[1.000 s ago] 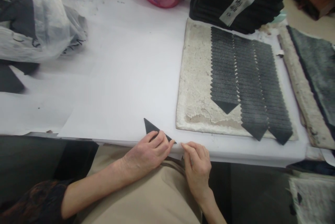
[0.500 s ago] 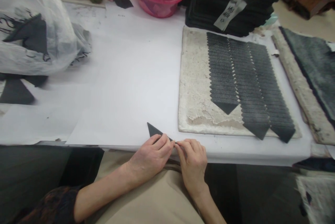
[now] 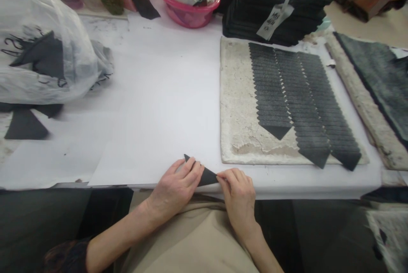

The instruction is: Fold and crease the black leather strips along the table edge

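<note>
A dark grey triangular piece (image 3: pixel 208 177) of thin sheet material lies at the table's front edge, between my hands. My left hand (image 3: pixel 178 183) is closed over its left part, fingers curled on top, with one pointed corner sticking out beyond them. At the right-hand corner, my right hand (image 3: pixel 238 190) pinches the tip between thumb and forefinger. To the right, a worn pale board (image 3: pixel 237 94) carries three overlapping columns of similar dark pieces (image 3: pixel 270 90), their points showing along the sides. The left column ends a little higher than the other two.
A clear plastic bag (image 3: pixel 76 52) with dark pieces sits at left, with more triangular pieces (image 3: pixel 27 125) below it. At the back are a pink basin (image 3: pixel 194 13) and a tied black stack (image 3: pixel 245 13). Another board (image 3: pixel 353 90) lies far right.
My left hand has slid left along the triangular piece, away from my right hand, exposing more of its middle. The right hand still pinches the corner. The camera view has shifted slightly.
</note>
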A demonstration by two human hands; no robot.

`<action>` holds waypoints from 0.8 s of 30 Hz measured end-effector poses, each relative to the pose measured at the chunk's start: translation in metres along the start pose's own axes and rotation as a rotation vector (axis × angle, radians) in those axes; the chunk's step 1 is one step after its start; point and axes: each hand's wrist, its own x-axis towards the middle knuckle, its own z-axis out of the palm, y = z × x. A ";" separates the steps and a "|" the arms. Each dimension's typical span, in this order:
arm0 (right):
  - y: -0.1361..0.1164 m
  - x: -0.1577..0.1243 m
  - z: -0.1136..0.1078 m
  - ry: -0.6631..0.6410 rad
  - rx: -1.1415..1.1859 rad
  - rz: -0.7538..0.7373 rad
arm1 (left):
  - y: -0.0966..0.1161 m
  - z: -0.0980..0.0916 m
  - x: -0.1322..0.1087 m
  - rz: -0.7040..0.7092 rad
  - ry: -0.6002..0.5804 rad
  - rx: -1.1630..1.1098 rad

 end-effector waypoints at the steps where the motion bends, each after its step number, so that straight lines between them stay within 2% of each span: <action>1: 0.000 0.000 0.000 -0.010 -0.002 0.007 | -0.005 -0.001 -0.002 -0.006 -0.002 0.001; 6: 0.003 -0.007 -0.007 -0.055 0.000 0.061 | -0.023 -0.002 -0.014 -0.067 0.003 -0.007; 12: 0.007 -0.015 -0.016 -0.061 0.080 0.107 | -0.027 0.009 -0.025 -0.169 0.107 -0.115; 15: -0.003 -0.007 -0.011 -0.028 0.070 0.078 | -0.025 0.012 -0.025 -0.202 0.145 -0.170; 18: -0.020 0.008 -0.001 -0.029 -0.038 0.060 | -0.025 0.013 -0.026 -0.212 0.150 -0.191; 21: -0.035 0.019 0.007 -0.074 -0.113 0.099 | -0.027 0.014 -0.034 -0.207 0.163 -0.196; 24: -0.044 0.021 0.015 -0.144 -0.118 0.158 | -0.029 0.018 -0.032 -0.160 0.248 -0.211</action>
